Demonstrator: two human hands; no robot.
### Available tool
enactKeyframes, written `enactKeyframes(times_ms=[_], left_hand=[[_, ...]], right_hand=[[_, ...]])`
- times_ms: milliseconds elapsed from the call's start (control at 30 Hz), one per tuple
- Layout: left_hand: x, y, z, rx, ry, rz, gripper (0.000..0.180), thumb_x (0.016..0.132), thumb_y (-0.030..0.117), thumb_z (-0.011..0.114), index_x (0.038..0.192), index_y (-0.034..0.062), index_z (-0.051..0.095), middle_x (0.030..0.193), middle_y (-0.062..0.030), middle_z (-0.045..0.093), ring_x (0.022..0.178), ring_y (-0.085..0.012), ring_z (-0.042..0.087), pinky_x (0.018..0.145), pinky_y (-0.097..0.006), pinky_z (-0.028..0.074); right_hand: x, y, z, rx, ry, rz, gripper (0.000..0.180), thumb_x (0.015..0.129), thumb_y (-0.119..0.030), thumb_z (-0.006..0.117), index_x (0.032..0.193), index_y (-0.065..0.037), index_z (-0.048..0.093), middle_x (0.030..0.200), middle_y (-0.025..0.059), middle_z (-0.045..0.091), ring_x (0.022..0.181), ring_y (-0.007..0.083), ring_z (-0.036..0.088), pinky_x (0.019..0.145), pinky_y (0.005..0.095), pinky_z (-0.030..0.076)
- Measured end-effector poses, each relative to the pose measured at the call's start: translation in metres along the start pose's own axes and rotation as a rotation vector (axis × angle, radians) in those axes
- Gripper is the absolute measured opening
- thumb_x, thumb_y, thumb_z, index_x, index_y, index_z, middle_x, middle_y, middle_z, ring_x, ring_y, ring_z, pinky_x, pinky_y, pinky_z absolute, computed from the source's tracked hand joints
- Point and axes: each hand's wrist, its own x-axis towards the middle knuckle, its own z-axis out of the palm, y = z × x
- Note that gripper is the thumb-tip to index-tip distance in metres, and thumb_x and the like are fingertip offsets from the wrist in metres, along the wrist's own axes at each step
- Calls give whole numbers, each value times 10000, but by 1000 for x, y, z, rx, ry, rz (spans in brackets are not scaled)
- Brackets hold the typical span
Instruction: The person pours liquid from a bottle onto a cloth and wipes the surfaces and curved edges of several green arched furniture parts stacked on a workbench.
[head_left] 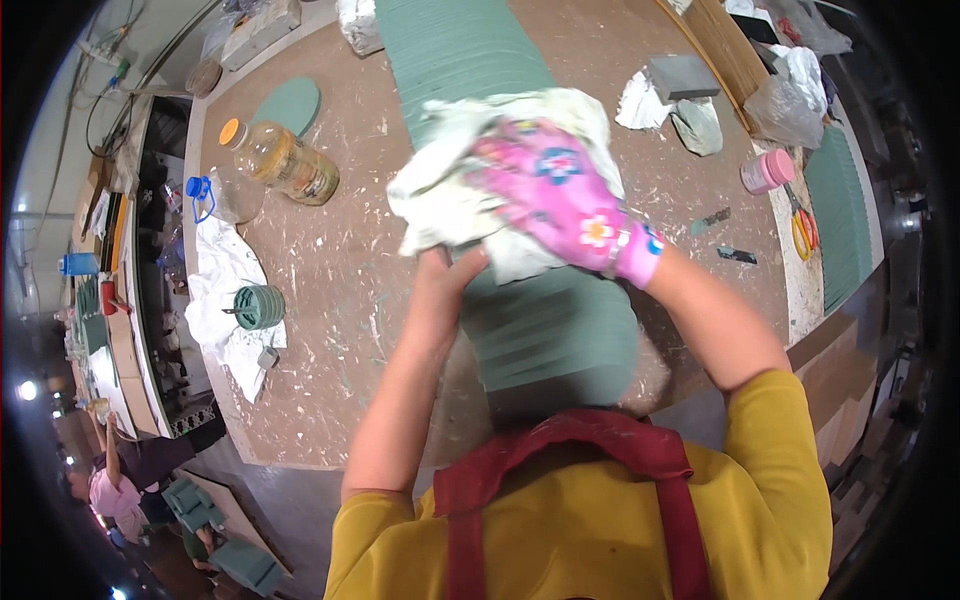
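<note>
A long green slab with a ridged surface (550, 325) runs from the far edge of the table toward my torso; its near part is blurred. Across its middle lies a crumpled white cloth (435, 200). My right hand (565, 195), in a pink flowered glove, presses flat on this cloth, its fingers stretched leftward and partly smeared by motion. Bare, my left hand (448, 272) sits at the slab's left edge. Its thumb touches the slab near the cloth's lower edge, while the other fingers are hidden under the cloth.
Left on the brown table (340, 300) stand an orange-capped bottle (290, 165), a green disc (290, 105) and a green ridged cup (260, 307) on white cloth. At right are a grey block (682, 77), a pink-lidded jar (767, 172), scissors (803, 230) and small blades (737, 256). People work far left.
</note>
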Motion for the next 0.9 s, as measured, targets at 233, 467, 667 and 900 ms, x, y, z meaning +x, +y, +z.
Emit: enactKeyframes(times_ms=[233,467,667,900], left_hand=[[9,11,8,84,59,413,916,771,125,640,1473,8,63,1483,-170,213,1379,-263,217,1118,-353,179],[22,2,-16,70,27,117,708,815,110,620,1416,3,264,1381,-115,407,1250,-223,421,1032,-348,338],[31,-22,-34,319,177,296,723,784,133,677,1398,19,312,1362,-98,438,1230,-214,444,1013,-337,362],[32,7,-13,270,99,335,1018,732,178,728,1468,27,41,1397,-153,334,1267,-247,377,1063,-355,297]], right_hand=[[-76,72,-32,550,423,605,235,931,-210,520,1074,-37,588,901,54,647,788,116,602,670,231,490],[40,-1,21,-285,19,-197,455,929,-441,449,1315,-209,513,1306,89,519,1249,268,428,1081,489,254],[101,-18,11,692,-50,79,342,862,-262,559,1160,-100,597,1067,81,637,1025,246,595,906,412,457],[37,30,9,-412,284,-20,566,842,-323,559,1321,-55,422,1297,149,499,1207,252,481,1027,422,361]])
